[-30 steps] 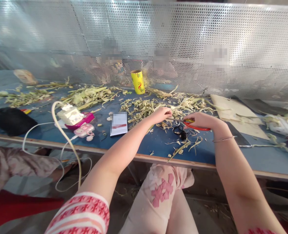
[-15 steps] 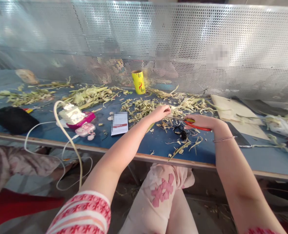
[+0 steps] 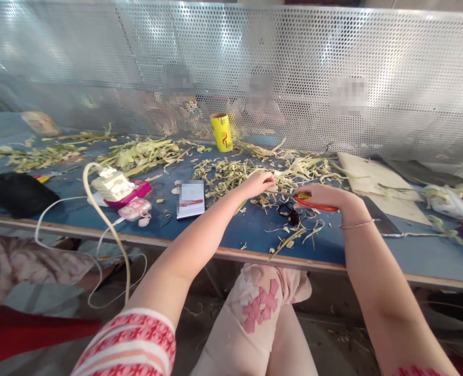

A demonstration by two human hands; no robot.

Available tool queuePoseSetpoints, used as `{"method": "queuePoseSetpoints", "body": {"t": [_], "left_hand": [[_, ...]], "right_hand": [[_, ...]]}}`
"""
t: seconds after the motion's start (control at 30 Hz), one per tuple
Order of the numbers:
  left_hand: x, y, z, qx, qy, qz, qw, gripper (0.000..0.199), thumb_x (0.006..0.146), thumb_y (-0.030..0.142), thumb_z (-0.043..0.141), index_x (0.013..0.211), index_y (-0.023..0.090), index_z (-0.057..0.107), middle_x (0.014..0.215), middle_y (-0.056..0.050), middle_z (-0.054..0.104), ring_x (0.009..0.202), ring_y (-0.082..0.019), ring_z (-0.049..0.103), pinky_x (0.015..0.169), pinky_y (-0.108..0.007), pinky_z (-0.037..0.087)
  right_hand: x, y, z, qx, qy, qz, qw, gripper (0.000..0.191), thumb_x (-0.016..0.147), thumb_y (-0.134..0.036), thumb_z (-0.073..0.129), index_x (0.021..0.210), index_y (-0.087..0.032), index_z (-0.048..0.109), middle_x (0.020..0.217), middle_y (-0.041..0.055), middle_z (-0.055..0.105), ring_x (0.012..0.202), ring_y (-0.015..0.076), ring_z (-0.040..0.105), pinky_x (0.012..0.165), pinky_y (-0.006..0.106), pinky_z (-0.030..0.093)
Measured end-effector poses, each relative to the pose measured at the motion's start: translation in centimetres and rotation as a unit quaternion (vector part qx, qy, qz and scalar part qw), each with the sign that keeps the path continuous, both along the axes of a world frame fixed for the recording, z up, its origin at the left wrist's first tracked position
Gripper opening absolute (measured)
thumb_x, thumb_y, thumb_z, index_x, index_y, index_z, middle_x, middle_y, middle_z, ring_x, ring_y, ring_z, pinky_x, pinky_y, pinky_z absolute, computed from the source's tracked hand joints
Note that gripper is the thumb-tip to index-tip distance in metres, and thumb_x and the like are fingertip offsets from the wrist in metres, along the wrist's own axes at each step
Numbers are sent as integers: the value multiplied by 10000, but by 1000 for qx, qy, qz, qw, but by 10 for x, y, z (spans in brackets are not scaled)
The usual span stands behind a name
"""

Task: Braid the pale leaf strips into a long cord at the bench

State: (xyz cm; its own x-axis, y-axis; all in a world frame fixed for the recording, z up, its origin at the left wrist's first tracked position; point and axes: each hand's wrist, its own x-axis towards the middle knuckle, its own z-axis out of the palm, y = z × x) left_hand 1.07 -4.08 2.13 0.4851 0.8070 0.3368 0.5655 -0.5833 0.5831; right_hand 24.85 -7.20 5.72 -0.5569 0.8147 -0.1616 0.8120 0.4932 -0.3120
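Little has moved since the earlier frame: both hands hold nearly the same places, and the whole view has shifted slightly to the left. Clock directions are taken from the left hand. Nearest, at 6 o'clock, are the wearer's pale trousers, below the edge of the blue bench. Loose strips and a black looped band lie near 5 o'clock. Just beyond the band, at 4 o'clock, are the apparent scissors, red-orange with a touch of yellow, their thin front part pointing toward 9 o'clock. The grip of the right hand is closed around the handles. They should handle as light and stiff, smooth at the loops and probably sharp ahead; the loops are the place to take hold. The left hand has its fingers drawn together; whether its grip pinches anything cannot be told. Around and behind it spread the plant strips, pale green to straw, curled and tangled; likely light, limp and easily torn, best lifted by a thicker end. Farther off, between 10 and 11 o'clock, stands a yellow tube, before a perforated screen at 12.
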Motion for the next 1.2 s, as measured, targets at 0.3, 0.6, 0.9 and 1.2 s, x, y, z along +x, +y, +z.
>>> {"method": "queuePoseSetpoints", "body": {"t": [0.3, 0.6, 0.9, 1.2], "left_hand": [[0, 1, -1, -8, 1, 4, 1000, 91, 811, 216, 532, 791, 157, 599, 745, -16, 601, 680, -127, 521, 665, -263, 379], [0, 3, -2, -6, 4, 9, 1000, 92, 807, 204, 531, 802, 149, 604, 764, -21, 618, 694, -126, 536, 676, -260, 388], [-2, 6, -3, 11, -19, 22, 1000, 74, 799, 182, 524, 774, 158, 589, 759, -12, 615, 715, -128, 541, 703, -261, 404], [-5, 10, -1, 20, -121, 107, 987, 47, 807, 168, 514, 772, 163, 544, 748, -7, 592, 725, -123, 541, 742, -259, 410]], "right_hand": [[-5, -7, 5, 7, -8, -8, 1000, 566, 682, -675, 586, 1079, -278, 660, 1072, 38, 680, 913, 239, 615, 776, 331, 452], [-2, -1, 5, -1, -8, 32, 999, 572, 698, -683, 561, 1051, -249, 681, 1024, 42, 691, 888, 228, 613, 767, 323, 443], [-2, -2, 1, -2, 1, 3, 1000, 567, 705, -668, 565, 1103, -267, 613, 1056, 44, 678, 886, 228, 623, 750, 312, 458], [2, -5, 8, 10, 16, -62, 998, 558, 725, -640, 547, 1111, -237, 563, 1087, 72, 665, 921, 259, 626, 768, 328, 463]]}}
